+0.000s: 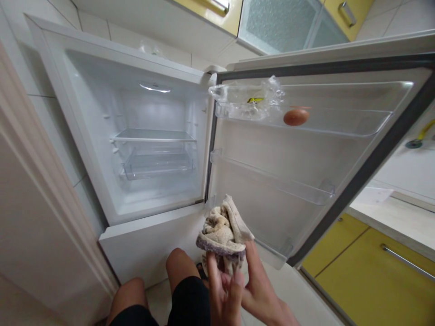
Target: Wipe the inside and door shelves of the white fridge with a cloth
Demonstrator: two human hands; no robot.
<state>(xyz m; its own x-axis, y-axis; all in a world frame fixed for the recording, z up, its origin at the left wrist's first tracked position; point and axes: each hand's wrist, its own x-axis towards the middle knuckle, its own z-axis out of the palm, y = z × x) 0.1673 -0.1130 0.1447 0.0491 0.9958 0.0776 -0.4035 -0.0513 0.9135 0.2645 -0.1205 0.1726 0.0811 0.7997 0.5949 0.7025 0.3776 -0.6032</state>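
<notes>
A crumpled beige cloth (pixel 222 228) with a dark edge is bunched up in front of the open fridge. My left hand (pixel 222 290) and my right hand (pixel 260 283) both grip it from below, fingers closed round its lower folds. The white fridge (pixel 84 113) stands open and its glass shelf (pixel 152 135) and clear drawer (pixel 158 164) are bare. On the open door (pixel 306 154), the top shelf holds a brown egg (pixel 296 117) and a crinkled clear plastic bag (pixel 251 102).
My bare knees (pixel 178 265) are bent low in front of the closed lower drawer. Yellow cabinets (pixel 367 271) under a light countertop stand at the right behind the door. Yellow and frosted-glass wall cupboards (pixel 278 20) hang above. A pale wall panel fills the left edge.
</notes>
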